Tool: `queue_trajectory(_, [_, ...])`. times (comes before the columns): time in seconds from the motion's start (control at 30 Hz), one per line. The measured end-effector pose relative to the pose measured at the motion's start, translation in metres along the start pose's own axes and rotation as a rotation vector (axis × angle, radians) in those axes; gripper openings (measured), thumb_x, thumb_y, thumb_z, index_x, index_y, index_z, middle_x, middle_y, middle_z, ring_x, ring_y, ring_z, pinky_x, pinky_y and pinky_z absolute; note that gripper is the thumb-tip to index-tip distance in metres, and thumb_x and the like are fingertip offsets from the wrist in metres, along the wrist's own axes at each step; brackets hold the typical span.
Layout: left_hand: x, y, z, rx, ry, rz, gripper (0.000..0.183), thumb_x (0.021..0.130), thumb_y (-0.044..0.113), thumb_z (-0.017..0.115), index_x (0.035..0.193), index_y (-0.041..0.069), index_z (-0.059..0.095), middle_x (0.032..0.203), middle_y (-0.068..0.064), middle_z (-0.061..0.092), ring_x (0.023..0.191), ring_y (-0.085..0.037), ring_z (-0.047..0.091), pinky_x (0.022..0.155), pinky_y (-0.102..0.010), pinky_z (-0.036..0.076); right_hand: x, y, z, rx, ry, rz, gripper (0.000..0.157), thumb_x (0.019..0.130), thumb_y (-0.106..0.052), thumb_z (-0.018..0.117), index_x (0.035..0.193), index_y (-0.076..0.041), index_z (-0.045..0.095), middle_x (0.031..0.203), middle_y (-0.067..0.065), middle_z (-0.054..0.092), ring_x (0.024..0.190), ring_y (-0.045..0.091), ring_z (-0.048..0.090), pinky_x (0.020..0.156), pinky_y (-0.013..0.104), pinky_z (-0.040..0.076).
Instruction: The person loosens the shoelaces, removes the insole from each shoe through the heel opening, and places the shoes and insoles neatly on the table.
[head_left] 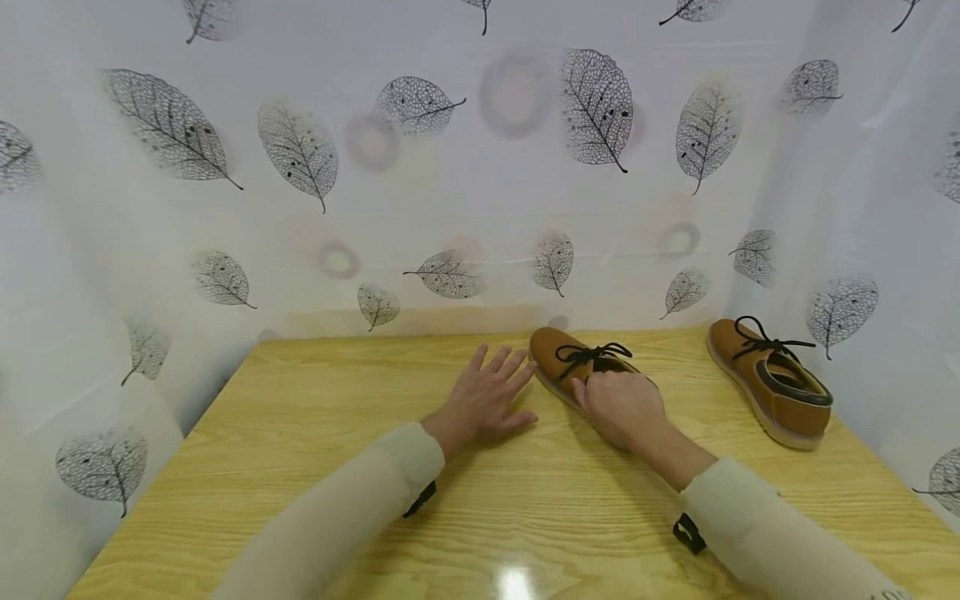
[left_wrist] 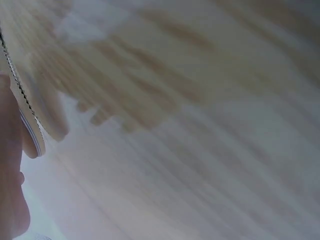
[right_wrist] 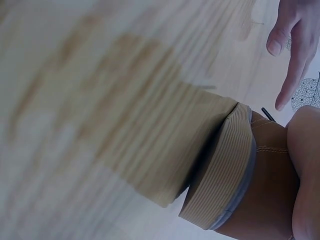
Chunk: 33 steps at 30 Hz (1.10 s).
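Note:
A brown lace-up shoe (head_left: 553, 357) with black laces and a pale ridged sole stands on the wooden table, its toe pointing to the back left. My right hand (head_left: 624, 407) grips it by the side near the ankle opening and covers much of its rear. In the right wrist view, the sole (right_wrist: 225, 172) seems slightly raised off the tabletop at one end. Just left of the toe, my left hand (head_left: 486, 398) is spread with straight fingers and holds nothing; whether it touches the shoe I cannot tell. The left wrist view catches only the edge of that hand (left_wrist: 10, 180).
A matching brown shoe (head_left: 798, 417) stands at the table's right edge, toe toward the back. Behind the glossy wooden table (head_left: 315, 417) hangs a white curtain (head_left: 450, 208) printed with dark leaves, which also runs down both sides.

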<state>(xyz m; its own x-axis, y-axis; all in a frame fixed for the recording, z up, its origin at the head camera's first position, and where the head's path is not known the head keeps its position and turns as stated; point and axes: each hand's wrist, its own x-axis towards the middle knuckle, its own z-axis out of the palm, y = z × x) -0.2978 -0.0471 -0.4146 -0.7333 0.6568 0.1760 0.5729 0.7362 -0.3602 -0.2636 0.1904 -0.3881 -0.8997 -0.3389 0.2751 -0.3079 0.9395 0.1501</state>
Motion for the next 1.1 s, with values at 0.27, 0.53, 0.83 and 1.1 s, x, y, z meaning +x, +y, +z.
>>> queue_trajectory(0.27, [0.008, 0.01, -0.002, 0.012, 0.009, 0.001, 0.085, 0.094, 0.075, 0.028, 0.159, 0.02, 0.025, 0.165, -0.005, 0.025, 0.151, -0.028, 0.025, 0.121, -0.055, 0.016, -0.001, -0.001, 0.001, -0.002, 0.019, -0.015, 0.053, 0.103, -0.042, 0.046, 0.057, -0.015, 0.047, 0.054, 0.004, 0.051, 0.043, 0.021, 0.051, 0.037, 0.038, 0.04])
queue_trajectory(0.53, [0.016, 0.017, -0.005, 0.049, 0.019, 0.006, 0.089, 0.094, 0.077, 0.024, 0.16, 0.017, 0.023, 0.166, -0.004, 0.022, 0.151, -0.027, 0.026, 0.122, -0.054, 0.016, 0.001, -0.003, 0.002, -0.011, 0.027, -0.019, 0.052, 0.102, -0.043, 0.047, 0.06, -0.014, 0.052, 0.056, 0.005, 0.055, 0.046, 0.023, 0.054, 0.039, 0.039, 0.043])
queue_trajectory(0.83, [0.018, 0.017, -0.005, 0.074, 0.009, -0.013, 0.09, 0.093, 0.076, 0.028, 0.158, 0.015, 0.027, 0.166, -0.005, 0.02, 0.152, -0.027, 0.025, 0.121, -0.054, 0.017, 0.003, -0.024, -0.003, -0.005, 0.033, -0.048, 0.048, 0.102, -0.041, 0.049, 0.062, -0.014, 0.054, 0.058, 0.005, 0.058, 0.049, 0.025, 0.058, 0.041, 0.041, 0.045])
queue_trajectory(1.1, [0.018, 0.018, -0.008, 0.032, 0.031, 0.008, 0.098, 0.091, 0.076, 0.036, 0.16, 0.009, 0.019, 0.167, -0.004, 0.02, 0.151, -0.027, 0.026, 0.121, -0.055, 0.019, 0.002, -0.038, -0.004, -0.017, 0.093, -0.104, 0.047, 0.101, -0.04, 0.048, 0.061, -0.016, 0.051, 0.054, 0.001, 0.053, 0.047, 0.024, 0.055, 0.04, 0.04, 0.043])
